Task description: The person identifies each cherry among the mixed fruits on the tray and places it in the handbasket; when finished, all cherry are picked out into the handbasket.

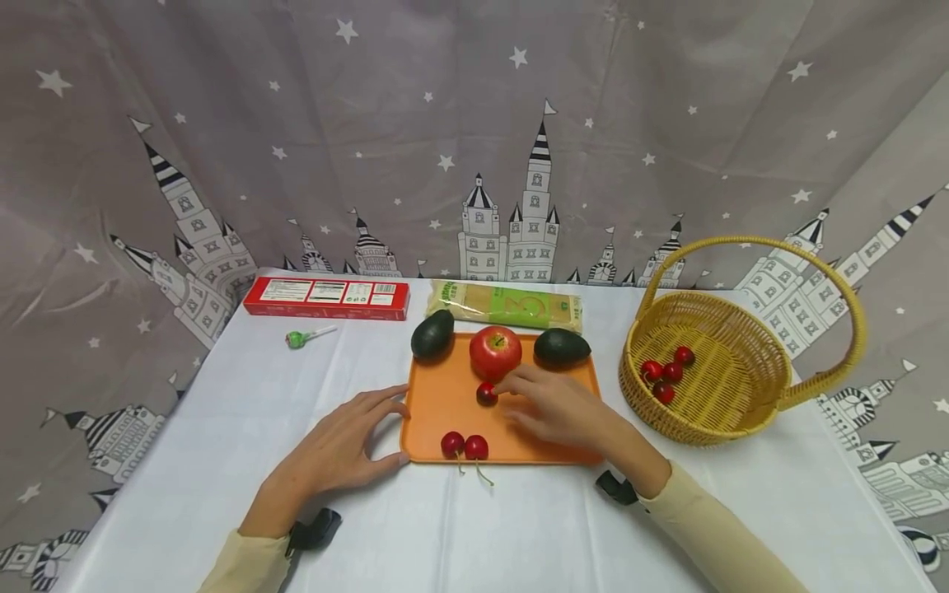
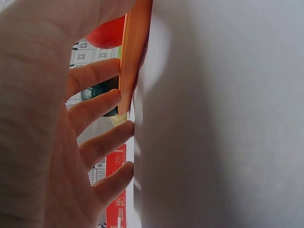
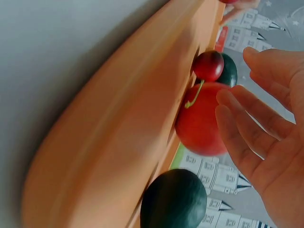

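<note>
An orange tray (image 1: 437, 403) lies on the white cloth. My left hand (image 1: 337, 449) rests at its left side, fingers spread, some fingertips touching the rim in the left wrist view. Over the tray's right half reaches my right hand (image 1: 552, 405), its fingers loosely bent and holding nothing. Close to those fingertips is a dark red cherry (image 1: 486, 394) with a green stem (image 3: 194, 96). Right behind that cherry sits a red apple (image 1: 495, 352). Two more cherries (image 1: 465, 445) lie at the near rim, stems hanging over it. Avocados occupy the far left (image 1: 433, 336) and far right (image 1: 561, 347) corners.
To the right stands a yellow wicker basket (image 1: 704, 432) with a tall handle and several cherries (image 1: 672, 372) inside. Behind the tray lies a green-and-clear packet (image 1: 507, 305). A red box (image 1: 326, 298) and a green lollipop (image 1: 296, 339) are at the back left.
</note>
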Tool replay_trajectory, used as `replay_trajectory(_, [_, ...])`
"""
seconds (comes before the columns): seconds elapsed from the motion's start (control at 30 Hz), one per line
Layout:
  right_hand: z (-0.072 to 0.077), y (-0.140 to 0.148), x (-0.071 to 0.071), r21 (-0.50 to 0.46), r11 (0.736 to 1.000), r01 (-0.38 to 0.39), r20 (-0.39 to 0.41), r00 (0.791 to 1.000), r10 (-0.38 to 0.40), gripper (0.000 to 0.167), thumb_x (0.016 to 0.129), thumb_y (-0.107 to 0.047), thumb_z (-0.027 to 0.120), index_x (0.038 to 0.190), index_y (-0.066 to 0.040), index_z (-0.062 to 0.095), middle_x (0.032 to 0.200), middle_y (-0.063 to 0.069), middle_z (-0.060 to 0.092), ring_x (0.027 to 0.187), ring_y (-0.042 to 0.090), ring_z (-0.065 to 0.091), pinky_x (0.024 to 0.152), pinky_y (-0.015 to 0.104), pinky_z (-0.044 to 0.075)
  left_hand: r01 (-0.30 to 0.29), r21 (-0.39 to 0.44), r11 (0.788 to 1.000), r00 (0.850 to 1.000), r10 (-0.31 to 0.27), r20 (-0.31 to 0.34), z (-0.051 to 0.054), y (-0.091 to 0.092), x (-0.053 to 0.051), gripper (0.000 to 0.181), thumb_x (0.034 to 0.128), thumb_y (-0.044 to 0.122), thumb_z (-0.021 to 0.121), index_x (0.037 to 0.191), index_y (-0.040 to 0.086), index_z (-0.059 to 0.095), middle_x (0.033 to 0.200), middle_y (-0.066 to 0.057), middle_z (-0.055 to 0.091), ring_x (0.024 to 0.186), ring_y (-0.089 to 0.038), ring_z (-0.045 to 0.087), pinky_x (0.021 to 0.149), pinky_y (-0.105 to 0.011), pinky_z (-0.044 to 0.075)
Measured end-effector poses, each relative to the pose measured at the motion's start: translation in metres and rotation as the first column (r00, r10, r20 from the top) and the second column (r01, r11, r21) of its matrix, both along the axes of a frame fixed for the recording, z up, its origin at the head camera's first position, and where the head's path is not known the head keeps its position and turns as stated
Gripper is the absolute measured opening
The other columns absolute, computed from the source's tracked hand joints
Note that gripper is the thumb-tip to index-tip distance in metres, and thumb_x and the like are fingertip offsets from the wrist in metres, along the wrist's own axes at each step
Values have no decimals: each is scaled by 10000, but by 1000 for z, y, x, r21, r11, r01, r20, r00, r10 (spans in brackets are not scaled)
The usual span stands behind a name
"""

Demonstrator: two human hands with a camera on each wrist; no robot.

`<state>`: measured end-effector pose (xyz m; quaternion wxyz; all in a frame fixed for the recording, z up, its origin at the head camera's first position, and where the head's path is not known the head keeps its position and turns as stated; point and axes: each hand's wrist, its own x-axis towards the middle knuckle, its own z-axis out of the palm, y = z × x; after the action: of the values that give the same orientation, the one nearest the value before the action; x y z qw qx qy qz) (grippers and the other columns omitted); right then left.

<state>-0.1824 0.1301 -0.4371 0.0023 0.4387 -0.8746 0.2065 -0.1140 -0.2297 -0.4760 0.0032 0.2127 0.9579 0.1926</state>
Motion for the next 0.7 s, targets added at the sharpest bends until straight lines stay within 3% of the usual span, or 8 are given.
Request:
replay_trajectory(0.23, [-1,-13,-2,4,1000,-19,-7,1000,19,310,971,-220,810,1267,-167,734,1257,-9,695,1076,148,678,957,332,608,-3,-3,1000,1000,3,23,0,2,1,555,847,536,851,1313,301,664,1663,3,485,1495,-290,497,1186,-603,455])
replay_trajectory(0.43, [-1,-20,-4,45,999,-9,22,1000,8,309,976,-226,807,1272,-177,733,1249,-20,678,1068,131,667,976,322,601,4,-1,1000,1000,-4,4,-1,0,1,544,854,533,845,1306,291,663,1660,-1,490,1493,-290,503,1188,-591,457])
replay_trajectory(0.7, [-4,-26,-7,96,995,-5,7,1000,5,319,979,-245,808,1284,-198,724,1247,-17,654,954,140,662,920,314,608,10,0,1000,1000,-10,-1,0,0,1,546,853,522,844,1310,284,662,1659,0,492,1496,-288,499,1191,-583,456])
